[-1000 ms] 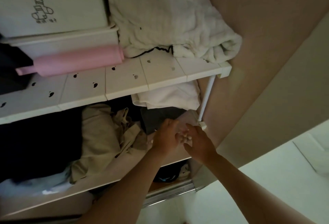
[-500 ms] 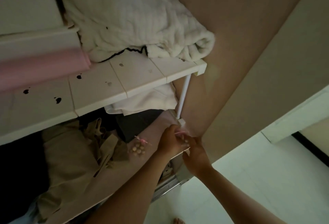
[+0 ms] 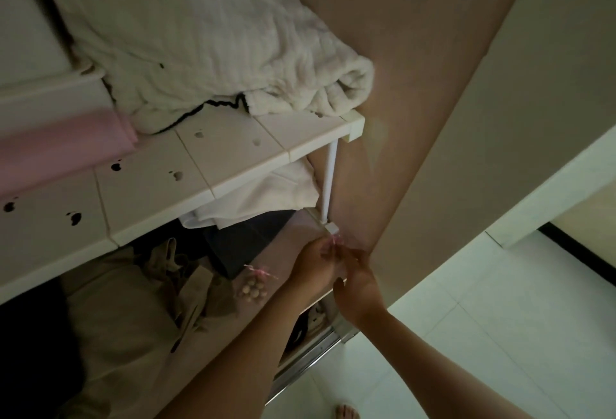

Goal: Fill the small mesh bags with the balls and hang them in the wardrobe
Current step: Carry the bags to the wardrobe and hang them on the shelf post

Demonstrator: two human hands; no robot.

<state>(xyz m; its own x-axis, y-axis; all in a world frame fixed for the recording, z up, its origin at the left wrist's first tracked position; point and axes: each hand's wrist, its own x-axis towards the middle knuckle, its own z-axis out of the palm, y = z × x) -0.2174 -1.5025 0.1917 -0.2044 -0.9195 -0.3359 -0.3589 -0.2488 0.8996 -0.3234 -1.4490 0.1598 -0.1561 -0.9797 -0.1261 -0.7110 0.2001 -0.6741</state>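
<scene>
Inside the dim wardrobe, my left hand (image 3: pixel 315 263) and my right hand (image 3: pixel 358 280) meet at the foot of a thin white shelf post (image 3: pixel 328 182). Both pinch a pink drawstring (image 3: pixel 334 239) just under the post's base; the bag it belongs to is hidden behind my fingers. A second small mesh bag (image 3: pixel 254 289) filled with pale balls and tied with pink string lies on the lower shelf (image 3: pixel 293 228), a little left of my left hand.
A white perforated upper shelf (image 3: pixel 166 175) carries a cream blanket (image 3: pixel 206 39), a pink roll (image 3: pixel 63 142) and white boxes (image 3: pixel 50 95). Beige and dark clothes (image 3: pixel 133 305) are piled on the lower shelf. The brown wardrobe side wall (image 3: pixel 416 118) stands right; a pale tiled floor (image 3: pixel 483 318) lies below.
The view has swung right and closer. My hands have shifted up to the base of the post, and the filled bag on the shelf has come into sight beside them.
</scene>
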